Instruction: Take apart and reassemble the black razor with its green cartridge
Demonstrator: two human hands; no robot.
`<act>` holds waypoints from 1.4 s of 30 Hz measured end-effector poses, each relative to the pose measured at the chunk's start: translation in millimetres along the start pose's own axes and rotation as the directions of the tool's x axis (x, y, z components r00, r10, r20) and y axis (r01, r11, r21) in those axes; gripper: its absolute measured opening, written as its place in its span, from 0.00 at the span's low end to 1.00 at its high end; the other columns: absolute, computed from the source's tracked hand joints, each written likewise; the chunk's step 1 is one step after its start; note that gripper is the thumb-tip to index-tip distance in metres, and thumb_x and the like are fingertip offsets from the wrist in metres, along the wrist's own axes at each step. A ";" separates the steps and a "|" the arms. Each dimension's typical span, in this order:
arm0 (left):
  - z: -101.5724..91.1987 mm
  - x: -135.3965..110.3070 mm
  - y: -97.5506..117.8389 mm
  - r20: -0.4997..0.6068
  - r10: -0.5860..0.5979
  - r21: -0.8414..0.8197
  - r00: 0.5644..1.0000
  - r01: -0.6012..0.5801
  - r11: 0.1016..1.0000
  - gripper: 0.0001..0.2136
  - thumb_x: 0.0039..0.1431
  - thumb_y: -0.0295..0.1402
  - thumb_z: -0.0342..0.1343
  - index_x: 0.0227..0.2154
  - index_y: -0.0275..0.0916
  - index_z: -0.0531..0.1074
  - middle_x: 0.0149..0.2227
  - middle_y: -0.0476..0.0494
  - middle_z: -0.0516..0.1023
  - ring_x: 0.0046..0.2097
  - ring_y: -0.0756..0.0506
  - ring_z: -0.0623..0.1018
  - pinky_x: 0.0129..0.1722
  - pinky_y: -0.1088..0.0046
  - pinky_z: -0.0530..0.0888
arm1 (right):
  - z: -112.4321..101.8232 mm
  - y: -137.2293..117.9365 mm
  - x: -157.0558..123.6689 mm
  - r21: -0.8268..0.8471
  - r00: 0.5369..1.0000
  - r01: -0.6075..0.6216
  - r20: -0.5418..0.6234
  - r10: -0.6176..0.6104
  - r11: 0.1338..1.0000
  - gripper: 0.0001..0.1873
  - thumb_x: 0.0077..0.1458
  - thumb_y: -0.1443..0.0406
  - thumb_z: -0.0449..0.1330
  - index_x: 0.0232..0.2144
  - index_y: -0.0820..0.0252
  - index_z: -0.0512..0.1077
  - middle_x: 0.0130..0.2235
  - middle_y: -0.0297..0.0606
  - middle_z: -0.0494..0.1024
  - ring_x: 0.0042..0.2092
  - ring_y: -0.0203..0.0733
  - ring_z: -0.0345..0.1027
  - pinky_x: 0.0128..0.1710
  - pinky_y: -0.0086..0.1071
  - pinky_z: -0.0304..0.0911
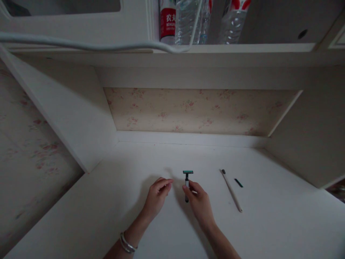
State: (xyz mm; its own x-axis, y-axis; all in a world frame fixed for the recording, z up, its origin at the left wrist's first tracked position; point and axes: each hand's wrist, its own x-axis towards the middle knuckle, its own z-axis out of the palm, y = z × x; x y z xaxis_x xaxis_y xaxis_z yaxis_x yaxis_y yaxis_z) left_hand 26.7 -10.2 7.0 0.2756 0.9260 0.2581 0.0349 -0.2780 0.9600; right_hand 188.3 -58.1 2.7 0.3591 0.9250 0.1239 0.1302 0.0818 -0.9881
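My right hand [201, 203] grips a razor [187, 183] by its dark and light handle, between thumb and fingers. The razor stands with its green-edged head pointing away from me, above the white desktop. To the left of it, my left hand [158, 196] is closed, thumb and fingertips together, and nothing shows between them. It is apart from the razor. On the desk to the right lie a toothbrush [232, 192] with a pale handle and dark bristles, and a short dark green strip [238, 182] whose kind I cannot make out.
The white desktop [107, 212] ends at a low back ledge [188, 138] and side panels [67, 108]. Overhead, a shelf [242, 48] holds several plastic bottles [188, 21]. A white cable [107, 46] hangs across the shelf front.
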 end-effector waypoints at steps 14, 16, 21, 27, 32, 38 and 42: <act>6.1 -1.6 -18.8 0.054 -0.112 0.108 0.992 0.106 0.989 0.16 0.56 0.38 0.53 0.46 0.38 0.73 0.33 0.47 0.73 0.27 0.51 0.69 0.27 0.76 0.66 | -113.0 15.0 41.7 -0.931 0.999 -0.014 -0.028 -0.035 0.365 0.16 0.59 0.63 0.49 0.41 0.58 0.75 0.40 0.43 0.78 0.39 0.47 0.73 0.35 0.32 0.60; 6.9 -1.6 -20.8 0.058 -0.115 0.128 0.992 0.107 0.986 0.17 0.56 0.38 0.53 0.46 0.38 0.73 0.33 0.46 0.74 0.27 0.51 0.69 0.28 0.76 0.66 | -121.6 16.7 46.5 -0.954 1.000 -0.018 -0.016 0.010 0.299 0.14 0.58 0.65 0.50 0.38 0.59 0.76 0.38 0.45 0.78 0.38 0.48 0.73 0.33 0.32 0.60; 7.0 -0.6 -22.1 0.083 -0.149 0.211 0.985 0.129 0.969 0.18 0.56 0.38 0.51 0.47 0.37 0.72 0.33 0.46 0.74 0.27 0.51 0.69 0.29 0.75 0.67 | -132.9 24.2 57.2 -0.975 0.998 -0.032 -0.020 0.060 0.220 0.14 0.57 0.66 0.50 0.36 0.63 0.76 0.39 0.48 0.77 0.38 0.48 0.73 0.33 0.32 0.60; 5.9 -0.4 -20.8 0.107 -0.167 0.255 0.980 0.135 0.958 0.18 0.57 0.37 0.50 0.48 0.36 0.71 0.30 0.47 0.73 0.27 0.51 0.69 0.30 0.75 0.67 | -151.9 25.6 62.0 -0.985 0.996 -0.021 -0.006 0.085 0.171 0.16 0.60 0.65 0.47 0.38 0.62 0.75 0.41 0.48 0.75 0.40 0.50 0.72 0.36 0.35 0.61; 7.0 -0.2 -23.8 0.122 -0.151 0.256 0.981 0.116 0.960 0.17 0.57 0.37 0.50 0.48 0.37 0.71 0.30 0.48 0.73 0.27 0.51 0.69 0.29 0.75 0.66 | -152.6 22.9 59.1 -0.985 0.994 0.038 0.054 0.093 0.169 0.15 0.60 0.66 0.48 0.40 0.59 0.74 0.41 0.45 0.75 0.40 0.46 0.72 0.37 0.32 0.60; 6.7 -0.1 -21.9 0.137 -0.143 0.280 0.980 0.100 0.955 0.17 0.57 0.36 0.49 0.47 0.37 0.71 0.31 0.47 0.73 0.30 0.50 0.70 0.31 0.75 0.67 | -138.7 22.4 58.6 -0.975 0.990 0.105 0.121 0.075 0.196 0.14 0.59 0.65 0.49 0.38 0.56 0.74 0.40 0.41 0.75 0.40 0.45 0.71 0.38 0.32 0.59; 6.2 0.2 -20.2 0.137 -0.138 0.290 0.981 0.094 0.952 0.17 0.56 0.36 0.50 0.46 0.37 0.72 0.33 0.46 0.74 0.31 0.49 0.71 0.32 0.75 0.67 | -139.6 20.0 59.0 -0.973 0.993 0.086 0.100 0.057 0.214 0.16 0.61 0.60 0.48 0.39 0.55 0.75 0.40 0.41 0.75 0.40 0.45 0.71 0.37 0.31 0.60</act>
State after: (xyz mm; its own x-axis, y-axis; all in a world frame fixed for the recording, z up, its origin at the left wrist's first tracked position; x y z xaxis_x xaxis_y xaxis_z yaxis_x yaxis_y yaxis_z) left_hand 32.0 -6.0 -13.1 0.3975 0.9116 0.1053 0.3380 -0.2521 0.9068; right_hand 341.1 -53.7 2.9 0.2717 0.9607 0.0574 0.9579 -0.2642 -0.1125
